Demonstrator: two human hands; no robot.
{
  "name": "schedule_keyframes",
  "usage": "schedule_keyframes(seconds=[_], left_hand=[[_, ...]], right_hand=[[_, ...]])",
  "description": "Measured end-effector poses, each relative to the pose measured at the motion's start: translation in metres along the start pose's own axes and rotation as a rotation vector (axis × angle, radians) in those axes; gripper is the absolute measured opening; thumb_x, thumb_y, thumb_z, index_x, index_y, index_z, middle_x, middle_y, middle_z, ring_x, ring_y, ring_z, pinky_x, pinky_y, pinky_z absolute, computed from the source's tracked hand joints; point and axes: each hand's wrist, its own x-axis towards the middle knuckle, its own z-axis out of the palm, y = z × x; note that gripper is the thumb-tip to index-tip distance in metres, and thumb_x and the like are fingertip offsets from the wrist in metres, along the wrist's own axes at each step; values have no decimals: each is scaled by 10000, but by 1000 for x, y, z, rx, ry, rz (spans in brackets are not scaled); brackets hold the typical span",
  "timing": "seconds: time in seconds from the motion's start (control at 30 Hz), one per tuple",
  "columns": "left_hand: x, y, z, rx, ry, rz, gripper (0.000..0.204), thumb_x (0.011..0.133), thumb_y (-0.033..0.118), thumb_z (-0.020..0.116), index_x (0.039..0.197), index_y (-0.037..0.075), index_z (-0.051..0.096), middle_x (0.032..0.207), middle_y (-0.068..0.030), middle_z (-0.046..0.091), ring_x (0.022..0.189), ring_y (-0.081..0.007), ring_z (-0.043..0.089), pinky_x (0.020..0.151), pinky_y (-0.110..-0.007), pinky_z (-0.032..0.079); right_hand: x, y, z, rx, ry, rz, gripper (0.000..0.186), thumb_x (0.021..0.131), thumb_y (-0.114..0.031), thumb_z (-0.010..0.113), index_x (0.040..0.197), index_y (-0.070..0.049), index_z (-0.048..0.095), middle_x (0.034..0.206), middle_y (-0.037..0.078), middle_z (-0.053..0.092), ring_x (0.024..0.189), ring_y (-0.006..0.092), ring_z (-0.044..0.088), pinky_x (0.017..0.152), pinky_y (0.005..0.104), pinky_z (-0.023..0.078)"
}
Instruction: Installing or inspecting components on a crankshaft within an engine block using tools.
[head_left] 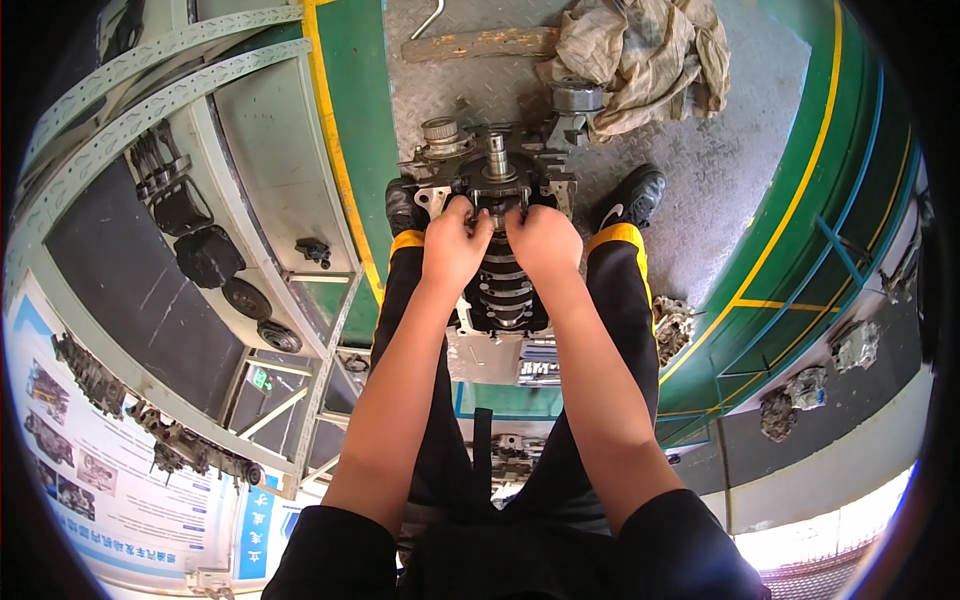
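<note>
Between my feet stands an engine block [441, 200] with a crankshaft [505, 283] lying along it. The crankshaft's bare metal end [497, 155] points up at the far side. Side by side near that end, my left hand [455, 243] and my right hand [545, 242] are closed, thumbs toward each other, against a part across the crankshaft. What the fingertips grip is mostly hidden by the hands. Beyond the block, to the left, sits a round toothed metal part [440, 132]. A piston-like cylinder [577, 97] stands at the far right.
A crumpled tan cloth [645, 60], a wooden bar [480, 44] and a bent metal rod [428, 18] lie on the metal plate floor [730, 130] ahead. A metal rack [225, 130] with engine parts stands left. My shoe [640, 195] is close beside the block.
</note>
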Motion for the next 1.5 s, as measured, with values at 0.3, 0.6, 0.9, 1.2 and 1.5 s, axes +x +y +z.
schedule_keyframes(seconds=[0.3,0.6,0.9,1.2,1.5], left_hand=[[3,5,14,75,8,5,273,866,187,700,799,-18,533,618,-180,561,532,-330,575,522,-387,458],[5,8,16,131,32,60,265,869,199,696,818,-21,557,642,-212,588,573,-375,619,532,-417,478],[-3,-13,31,70,49,-133,213,906,105,621,971,-47,486,736,-257,607,694,-437,638,606,-454,495],[2,0,16,106,-18,-198,276,943,153,592,1056,-87,517,904,-293,656,818,-431,665,707,-450,518],[-15,-18,4,133,41,-38,366,868,203,693,1135,-46,658,1162,-212,661,974,-329,663,860,-374,529]], right_hand=[[3,12,9,175,-43,31,492,924,-409,472,854,4,731,901,254,696,901,431,673,838,493,531],[5,14,12,283,-57,37,487,918,-403,473,856,11,721,908,270,684,916,450,656,855,500,515],[18,25,47,639,-59,57,431,886,-333,493,837,64,653,881,328,641,925,494,610,827,514,493],[14,9,21,980,-320,354,468,944,-386,446,856,29,643,700,163,659,659,364,669,672,497,527],[31,33,50,1938,-1206,390,536,927,-466,447,1091,2,649,1138,139,669,1125,312,605,1050,469,389]])
